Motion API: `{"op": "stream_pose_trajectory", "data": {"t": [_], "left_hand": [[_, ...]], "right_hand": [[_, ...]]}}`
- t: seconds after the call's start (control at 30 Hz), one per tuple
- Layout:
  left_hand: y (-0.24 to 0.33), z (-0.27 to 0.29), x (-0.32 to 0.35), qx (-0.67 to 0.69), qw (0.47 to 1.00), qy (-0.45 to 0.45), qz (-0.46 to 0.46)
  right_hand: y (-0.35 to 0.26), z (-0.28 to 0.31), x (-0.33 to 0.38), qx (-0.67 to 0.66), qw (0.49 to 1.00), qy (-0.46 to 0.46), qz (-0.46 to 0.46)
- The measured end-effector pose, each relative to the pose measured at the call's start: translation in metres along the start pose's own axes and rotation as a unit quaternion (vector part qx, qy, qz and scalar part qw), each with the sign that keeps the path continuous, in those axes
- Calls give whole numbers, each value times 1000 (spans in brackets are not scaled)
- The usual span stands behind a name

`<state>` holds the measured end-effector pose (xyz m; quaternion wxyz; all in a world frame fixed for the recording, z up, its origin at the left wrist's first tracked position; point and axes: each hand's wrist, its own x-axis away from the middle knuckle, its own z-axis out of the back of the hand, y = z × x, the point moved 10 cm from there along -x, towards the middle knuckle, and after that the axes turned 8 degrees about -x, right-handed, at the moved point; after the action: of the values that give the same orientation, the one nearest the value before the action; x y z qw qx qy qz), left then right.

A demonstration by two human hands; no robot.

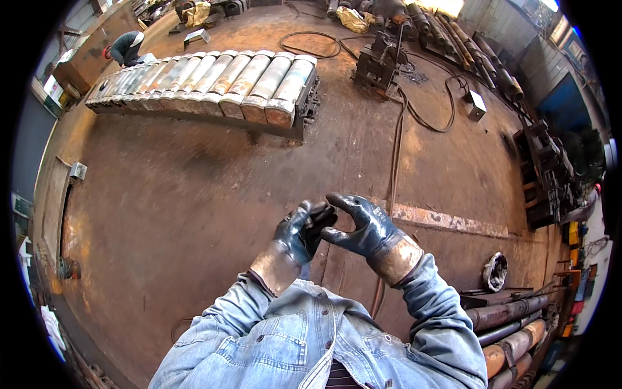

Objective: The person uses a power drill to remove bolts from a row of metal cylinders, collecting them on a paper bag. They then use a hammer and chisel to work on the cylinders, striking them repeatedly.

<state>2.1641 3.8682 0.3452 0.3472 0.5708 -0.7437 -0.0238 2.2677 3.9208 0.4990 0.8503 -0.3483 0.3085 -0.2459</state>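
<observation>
My left hand (299, 232) and my right hand (363, 223) meet in front of my chest, above the brown floor. Both wear dark, shiny coated work gloves with stained tan cuffs. The right hand's thumb and index finger are spread apart in a C shape, with nothing visible between them. Stretched toward the right hand, the left hand's fingers lie loosely bent, and nothing shows in them. The fingertips of the two gloves touch or nearly touch. The left palm is partly hidden.
A long rack of worn metal rollers (227, 76) stands ahead to the left, with a bending person (127, 48) beyond it. A rusty machine stand (379, 65) is ahead. Cables (396, 149) cross the floor. Pipes (508, 318) lie at the near right, machinery (541, 172) farther right.
</observation>
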Motion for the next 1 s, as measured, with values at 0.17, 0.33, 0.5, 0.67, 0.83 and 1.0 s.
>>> {"op": "stream_pose_trajectory", "data": {"t": [0.17, 0.33, 0.5, 0.67, 0.83, 1.0], "left_hand": [[51, -39, -105, 9, 1000, -18, -19], [97, -103, -186, -158, 976, -139, -53], [144, -150, -259, -255, 956, -143, -42], [180, -151, -344, -317, 937, -137, -49], [222, -176, -409, -300, 943, -65, -126], [249, -173, -443, -240, 946, 12, -217]], "right_hand": [[48, 28, -83, 69, 998, -3, 12], [108, 78, -151, 111, 992, 53, -11], [171, 115, -213, 71, 992, 103, 6], [254, 128, -275, 11, 995, 85, 40], [323, 141, -348, 8, 998, -14, 64], [353, 152, -410, -20, 986, -107, 124]]}}
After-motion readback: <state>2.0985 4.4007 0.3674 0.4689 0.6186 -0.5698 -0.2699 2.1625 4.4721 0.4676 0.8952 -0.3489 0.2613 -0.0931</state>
